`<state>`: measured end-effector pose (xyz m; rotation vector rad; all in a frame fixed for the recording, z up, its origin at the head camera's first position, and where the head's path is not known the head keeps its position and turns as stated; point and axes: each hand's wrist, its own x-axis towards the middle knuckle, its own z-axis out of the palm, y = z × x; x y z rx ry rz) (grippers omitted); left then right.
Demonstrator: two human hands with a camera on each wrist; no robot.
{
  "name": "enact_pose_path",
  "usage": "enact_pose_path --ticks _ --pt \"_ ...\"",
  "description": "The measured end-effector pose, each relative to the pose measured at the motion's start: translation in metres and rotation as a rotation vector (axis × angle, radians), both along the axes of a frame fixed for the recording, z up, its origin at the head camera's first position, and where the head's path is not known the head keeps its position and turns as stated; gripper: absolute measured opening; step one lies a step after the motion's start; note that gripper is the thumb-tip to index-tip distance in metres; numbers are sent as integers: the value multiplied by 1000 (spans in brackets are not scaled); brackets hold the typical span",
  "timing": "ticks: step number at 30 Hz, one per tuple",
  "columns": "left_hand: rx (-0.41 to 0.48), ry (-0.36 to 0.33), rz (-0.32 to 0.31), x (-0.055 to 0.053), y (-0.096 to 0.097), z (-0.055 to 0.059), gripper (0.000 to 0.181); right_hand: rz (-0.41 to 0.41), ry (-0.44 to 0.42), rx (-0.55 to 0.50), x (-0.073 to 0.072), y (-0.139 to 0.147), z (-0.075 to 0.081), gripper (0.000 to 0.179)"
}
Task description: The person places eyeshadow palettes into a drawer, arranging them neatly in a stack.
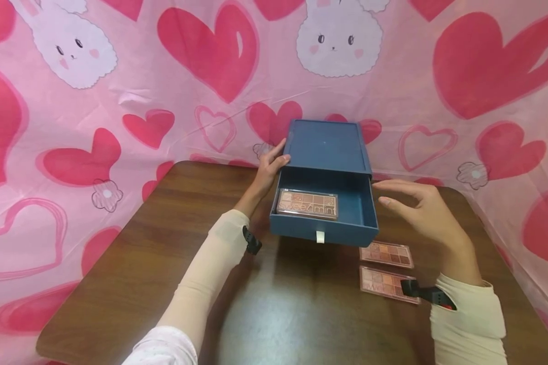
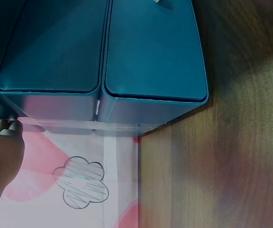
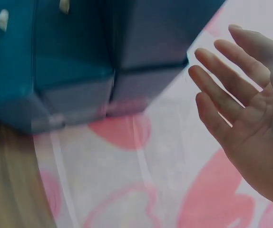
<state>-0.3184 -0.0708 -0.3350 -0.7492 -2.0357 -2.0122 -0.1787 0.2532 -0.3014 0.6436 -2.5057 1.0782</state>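
Note:
A blue drawer box stands toward the back of the table, its top drawer pulled out by a white tab. Inside the drawer, on the left, lies an eyeshadow palette with a clear lettered lid. My left hand rests against the box's left side, thumb near the top front corner. To the right of the drawer, my right hand holds nothing; its fingers are extended, thumb apart, fingertips near the drawer's right wall. In the right wrist view the palm faces the camera with fingers spread.
Two more eyeshadow palettes lie on the wooden table, front right of the box. Below the pulled-out drawer are closed drawers with small tabs. A pink cloth with hearts and rabbits hangs behind the table.

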Motion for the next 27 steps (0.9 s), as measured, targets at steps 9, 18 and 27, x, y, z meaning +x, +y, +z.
enact_pose_path --ticks 9,18,27 --pt "32 6 11 -15 4 -10 62 -86 -104 -12 -1 51 -30 34" --pt "33 10 24 -17 -2 -11 74 -95 -284 110 -8 75 -76 36" --pt "36 -14 16 -15 1 -12 65 -64 -379 127 -6 87 -123 48"
